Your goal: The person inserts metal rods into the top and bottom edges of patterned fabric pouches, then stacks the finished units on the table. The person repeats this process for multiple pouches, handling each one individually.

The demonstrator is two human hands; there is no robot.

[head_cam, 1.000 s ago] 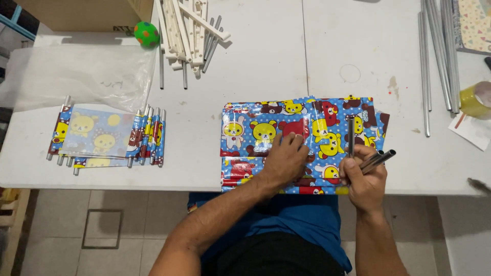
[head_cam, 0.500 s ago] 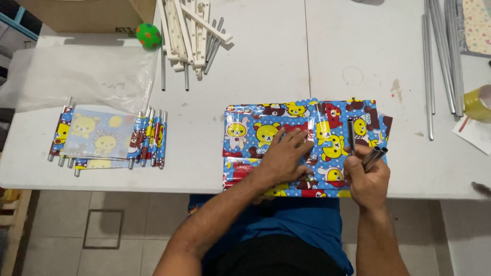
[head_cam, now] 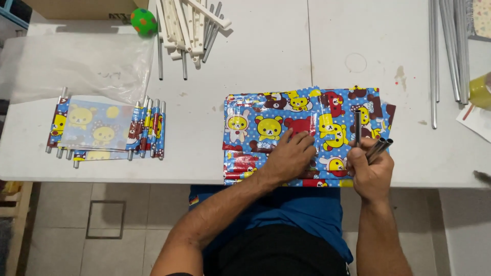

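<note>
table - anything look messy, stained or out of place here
A few small things: a reddish stain and a faint ring mark on the white table, and a green ball among the white slats. Nothing looks spilled or damaged.

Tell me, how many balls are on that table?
1. A small green ball with orange spots sits at the table's far left, beside the cardboard box and the white plastic pieces. Others could be hidden outside the view.

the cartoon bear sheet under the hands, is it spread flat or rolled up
Spread flat. The bear-print sheet lies open on the white table, with the left hand pressing on it.
</note>
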